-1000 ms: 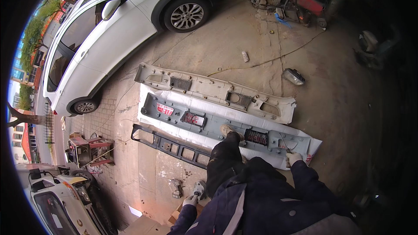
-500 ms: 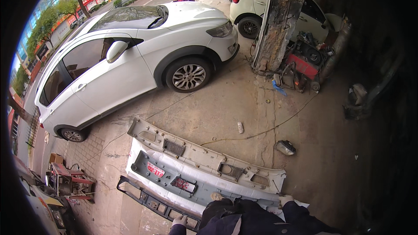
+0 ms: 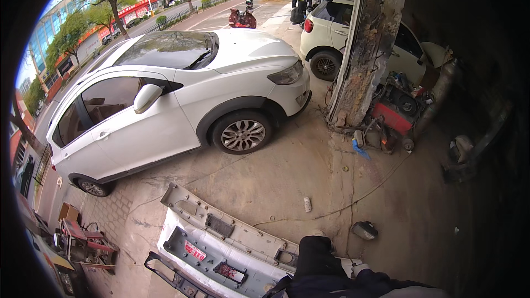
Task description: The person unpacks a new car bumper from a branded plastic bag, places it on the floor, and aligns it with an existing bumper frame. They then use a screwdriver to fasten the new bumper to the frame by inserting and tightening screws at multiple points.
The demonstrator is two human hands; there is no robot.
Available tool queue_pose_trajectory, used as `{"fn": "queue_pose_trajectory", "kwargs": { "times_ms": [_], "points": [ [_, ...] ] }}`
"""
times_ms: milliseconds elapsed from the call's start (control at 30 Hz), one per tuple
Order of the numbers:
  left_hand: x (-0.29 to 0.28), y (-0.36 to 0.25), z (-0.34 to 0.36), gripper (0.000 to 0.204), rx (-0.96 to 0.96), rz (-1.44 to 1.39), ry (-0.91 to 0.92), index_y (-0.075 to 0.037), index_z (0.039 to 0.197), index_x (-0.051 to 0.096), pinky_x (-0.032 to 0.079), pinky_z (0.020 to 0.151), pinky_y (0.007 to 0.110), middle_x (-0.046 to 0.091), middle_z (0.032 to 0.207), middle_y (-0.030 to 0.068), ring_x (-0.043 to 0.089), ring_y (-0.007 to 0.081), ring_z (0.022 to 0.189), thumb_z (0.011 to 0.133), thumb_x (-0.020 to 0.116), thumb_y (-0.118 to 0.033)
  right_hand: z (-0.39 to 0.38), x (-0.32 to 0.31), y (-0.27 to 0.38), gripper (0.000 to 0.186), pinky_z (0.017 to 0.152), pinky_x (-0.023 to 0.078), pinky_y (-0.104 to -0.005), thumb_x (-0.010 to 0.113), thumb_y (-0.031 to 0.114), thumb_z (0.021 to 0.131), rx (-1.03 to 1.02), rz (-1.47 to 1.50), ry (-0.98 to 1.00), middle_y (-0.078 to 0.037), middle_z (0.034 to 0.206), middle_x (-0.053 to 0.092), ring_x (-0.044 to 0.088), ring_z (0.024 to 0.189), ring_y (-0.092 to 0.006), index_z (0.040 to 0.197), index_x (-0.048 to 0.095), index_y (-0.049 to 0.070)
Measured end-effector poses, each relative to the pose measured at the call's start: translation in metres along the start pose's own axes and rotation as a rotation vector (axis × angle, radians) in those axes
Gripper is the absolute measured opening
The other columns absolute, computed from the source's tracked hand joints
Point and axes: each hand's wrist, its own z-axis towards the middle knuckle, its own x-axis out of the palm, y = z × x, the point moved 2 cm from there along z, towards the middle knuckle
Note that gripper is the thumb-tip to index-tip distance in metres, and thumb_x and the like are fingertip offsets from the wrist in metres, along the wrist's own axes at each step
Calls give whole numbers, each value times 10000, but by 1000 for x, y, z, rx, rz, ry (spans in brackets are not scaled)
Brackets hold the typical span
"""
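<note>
My right hand [image 3: 360, 269], in a pale glove, is low beside the right end of a long beige vehicle panel [image 3: 248, 230]. Its fingers are small and partly hidden, so I cannot make out a grip. My left hand does not show. In front of my dark-trousered leg lies a long grey panel [image 3: 208, 262] with a red label and a rectangular opening. The grey panel rests on a white sheet [image 3: 172, 222], next to the beige one. Nearest me at the left is a black slotted frame [image 3: 179, 282]. My leg covers the right part of the panels.
A white car [image 3: 165, 99] stands ahead on the left; a paler car [image 3: 326, 33] is behind a worn pillar [image 3: 370, 49]. Red machinery [image 3: 395, 116] sits beside the pillar. On the floor are a headlamp [image 3: 364, 230], a small pale object [image 3: 307, 204] and a thin cable. More red-framed equipment [image 3: 83, 243] stands left.
The view has tilted up. My leg has come forward over the panels. My right hand has moved farther out beside the beige panel, and my left hand has left the view.
</note>
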Motion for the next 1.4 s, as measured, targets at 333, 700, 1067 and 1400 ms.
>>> {"fn": "queue_pose_trajectory", "kwargs": {
  "times_ms": [333, 700, 1067, 1400],
  "points": [
    [218, -92, -198, 312, -940, -1042, -321, -24, 976, 727, 519, 530, 448, 699, 794, 131, 669, 290, 617, 1031, 584, -296, 114, 25, 430, 277, 439, 520, -391, 671, 126, 978, -441, -220, 235, -122, 818, 623, 625, 558, -235, 1199, 578, -11],
    [266, -311, -248, 553, -715, -417, 114, -144, 1266, 753, 536, 1002, 435, 749, 1172, 210, 712, 365, 1136, 942, 610, -569, 161, 27, 584, 162, 447, 478, -398, 607, 112, 997, -435, -221, 280, -91, 833, 538, 540, 558, -215, 1120, 529, 41],
    [218, -333, -161, 431, -467, -651, -451, 15, 1226, 736, 561, 827, 328, 782, 989, 116, 723, 189, 882, 1004, 647, -344, 123, 86, 519, 227, 466, 541, -421, 683, 80, 952, -403, -809, 408, -134, 822, 624, 599, 555, -234, 1145, 612, -15],
    [236, -356, 1, 468, -632, -743, 6, -14, 1072, 777, 545, 672, 339, 750, 801, 97, 686, 179, 690, 961, 626, -443, 65, 129, 666, 291, 474, 536, -402, 645, 124, 970, -560, -694, 201, -103, 794, 598, 583, 545, -224, 1238, 597, 22]
  ]
}}
